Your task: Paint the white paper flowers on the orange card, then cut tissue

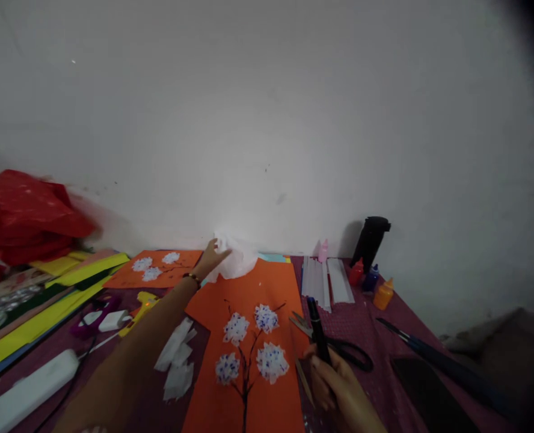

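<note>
My left hand (211, 258) stretches far forward over the table, its fingers closed on a crumpled white tissue (237, 260) by the wall. In my right hand (339, 385), a black marker (317, 328) points upward beside an orange sheet (267, 288). Dark branches are drawn on that sheet, with white tufted flowers (272, 362) speckled in blue. Scissors (348, 353) with black handles lie just behind my right hand. Left of the sheet are white tissue pieces (177, 367).
A second orange sheet (118, 279) carries similar flowers. A yellow glue gun (145, 304) and a white power strip (32, 391) lie left. Paint bottles (383, 294), glue sticks (314, 279) and a black container (370, 240) are right. A red bag (27, 210) sits far left.
</note>
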`<act>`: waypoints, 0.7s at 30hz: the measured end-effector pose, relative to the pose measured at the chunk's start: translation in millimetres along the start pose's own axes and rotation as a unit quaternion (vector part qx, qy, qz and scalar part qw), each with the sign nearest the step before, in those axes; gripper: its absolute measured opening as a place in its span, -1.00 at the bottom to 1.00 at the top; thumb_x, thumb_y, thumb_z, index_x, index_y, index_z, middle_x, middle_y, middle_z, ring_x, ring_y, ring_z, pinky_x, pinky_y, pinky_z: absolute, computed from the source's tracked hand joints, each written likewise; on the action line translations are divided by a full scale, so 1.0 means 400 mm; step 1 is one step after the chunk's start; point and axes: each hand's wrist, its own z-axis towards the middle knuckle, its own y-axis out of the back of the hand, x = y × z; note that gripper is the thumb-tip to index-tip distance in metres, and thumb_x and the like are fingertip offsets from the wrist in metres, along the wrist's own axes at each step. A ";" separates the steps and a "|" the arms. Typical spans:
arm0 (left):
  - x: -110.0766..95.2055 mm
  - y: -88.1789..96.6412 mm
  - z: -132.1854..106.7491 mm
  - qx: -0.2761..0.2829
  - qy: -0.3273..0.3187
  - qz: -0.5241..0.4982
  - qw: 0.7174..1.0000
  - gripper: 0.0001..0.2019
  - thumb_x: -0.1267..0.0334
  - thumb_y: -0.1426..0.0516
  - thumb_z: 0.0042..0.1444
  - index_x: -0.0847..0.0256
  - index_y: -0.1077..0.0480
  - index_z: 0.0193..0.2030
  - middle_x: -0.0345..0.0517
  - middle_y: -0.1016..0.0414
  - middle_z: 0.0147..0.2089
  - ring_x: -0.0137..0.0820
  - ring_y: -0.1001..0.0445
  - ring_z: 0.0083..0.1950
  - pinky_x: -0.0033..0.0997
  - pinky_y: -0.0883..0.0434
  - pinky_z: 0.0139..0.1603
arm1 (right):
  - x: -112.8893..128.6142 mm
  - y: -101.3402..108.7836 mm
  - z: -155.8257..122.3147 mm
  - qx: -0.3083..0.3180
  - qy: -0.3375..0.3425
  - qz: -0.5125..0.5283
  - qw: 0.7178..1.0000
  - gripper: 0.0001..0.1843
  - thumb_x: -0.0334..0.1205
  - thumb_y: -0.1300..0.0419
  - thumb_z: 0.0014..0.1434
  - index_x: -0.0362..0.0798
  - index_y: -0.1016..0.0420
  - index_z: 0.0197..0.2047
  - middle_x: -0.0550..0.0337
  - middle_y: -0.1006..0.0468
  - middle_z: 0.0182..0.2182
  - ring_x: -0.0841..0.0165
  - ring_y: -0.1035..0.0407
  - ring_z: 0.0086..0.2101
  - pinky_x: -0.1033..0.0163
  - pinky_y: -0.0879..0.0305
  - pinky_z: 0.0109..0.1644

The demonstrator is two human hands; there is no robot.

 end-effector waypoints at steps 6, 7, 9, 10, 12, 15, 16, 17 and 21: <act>-0.044 -0.170 -0.021 0.145 -0.050 0.173 0.973 -0.53 0.13 -0.22 0.16 0.21 -0.32 0.18 0.10 -0.32 0.24 -0.09 -0.36 0.19 0.07 -0.37 0.14 | -0.002 0.035 0.015 -0.001 0.021 -0.009 1.000 -0.51 0.15 -0.37 -0.02 -0.10 -0.45 -0.27 0.54 -0.08 -0.78 0.59 0.13 -0.73 0.42 0.11 -0.65; -0.049 -0.184 -0.023 0.158 -0.049 0.199 0.966 -0.60 0.14 -0.17 0.21 0.22 -0.34 0.15 0.07 -0.36 0.20 -0.14 -0.41 0.13 0.04 -0.42 0.09 | 0.002 0.041 0.019 -0.012 0.023 -0.012 1.000 -0.49 0.16 -0.38 -0.04 -0.11 -0.44 -0.27 0.54 -0.09 -0.78 0.59 0.12 -0.74 0.42 0.12 -0.66; -0.052 -0.191 -0.020 0.171 -0.045 0.249 0.952 -0.65 0.16 -0.14 0.25 0.23 -0.35 0.12 0.04 -0.40 0.13 -0.21 -0.46 0.04 -0.04 -0.47 0.02 | 0.011 0.050 0.023 -0.034 0.027 -0.012 0.999 -0.46 0.18 -0.40 -0.09 -0.12 -0.44 -0.27 0.54 -0.09 -0.78 0.60 0.12 -0.74 0.43 0.15 -0.67; -0.049 -0.183 -0.017 0.173 -0.041 0.273 0.946 -0.65 0.16 -0.14 0.24 0.23 -0.35 0.12 0.04 -0.41 0.12 -0.22 -0.47 0.03 -0.06 -0.48 0.00 | 0.015 0.052 0.024 -0.041 0.030 -0.009 0.999 -0.45 0.18 -0.40 -0.09 -0.12 -0.44 -0.27 0.54 -0.09 -0.77 0.60 0.13 -0.75 0.44 0.16 -0.68; -0.037 -0.149 -0.009 0.166 -0.029 0.318 0.933 -0.65 0.16 -0.15 0.24 0.24 -0.35 0.12 0.05 -0.41 0.12 -0.22 -0.47 0.03 -0.07 -0.48 -0.01 | 0.020 0.055 0.024 -0.045 0.035 -0.002 0.998 -0.46 0.18 -0.39 -0.08 -0.12 -0.45 -0.27 0.54 -0.09 -0.77 0.61 0.12 -0.75 0.44 0.15 -0.68; -0.017 -0.075 0.003 0.142 -0.003 0.376 0.916 -0.65 0.16 -0.15 0.24 0.24 -0.35 0.12 0.04 -0.42 0.11 -0.22 -0.47 0.02 -0.06 -0.48 0.00 | 0.017 0.056 0.024 -0.039 0.031 -0.002 0.999 -0.47 0.19 -0.38 -0.05 -0.12 -0.46 -0.27 0.53 -0.10 -0.76 0.61 0.12 -0.74 0.45 0.14 -0.68; -0.014 -0.055 0.007 0.132 0.004 0.391 0.911 -0.65 0.16 -0.15 0.24 0.24 -0.35 0.11 0.04 -0.42 0.11 -0.22 -0.47 0.02 -0.06 -0.48 0.00 | 0.015 0.056 0.025 -0.034 0.028 -0.006 0.999 -0.46 0.20 -0.37 -0.05 -0.12 -0.46 -0.27 0.53 -0.09 -0.76 0.61 0.12 -0.74 0.45 0.14 -0.68; -0.015 -0.040 0.011 0.124 0.006 0.402 0.907 -0.66 0.16 -0.15 0.24 0.24 -0.35 0.11 0.04 -0.42 0.10 -0.21 -0.47 0.02 -0.05 -0.48 0.00 | 0.012 0.057 0.026 -0.029 0.025 -0.010 0.999 -0.45 0.22 -0.37 -0.06 -0.12 -0.46 -0.27 0.54 -0.08 -0.76 0.61 0.13 -0.74 0.45 0.14 -0.68; -0.061 -0.072 0.036 0.110 -0.043 0.401 0.909 -0.65 0.16 -0.15 0.24 0.24 -0.35 0.12 0.05 -0.40 0.14 -0.18 -0.44 0.08 0.01 -0.44 0.05 | 0.009 0.066 0.028 -0.014 0.011 -0.025 1.000 -0.43 0.26 -0.34 -0.05 -0.10 -0.46 -0.27 0.54 -0.06 -0.77 0.60 0.13 -0.74 0.44 0.17 -0.67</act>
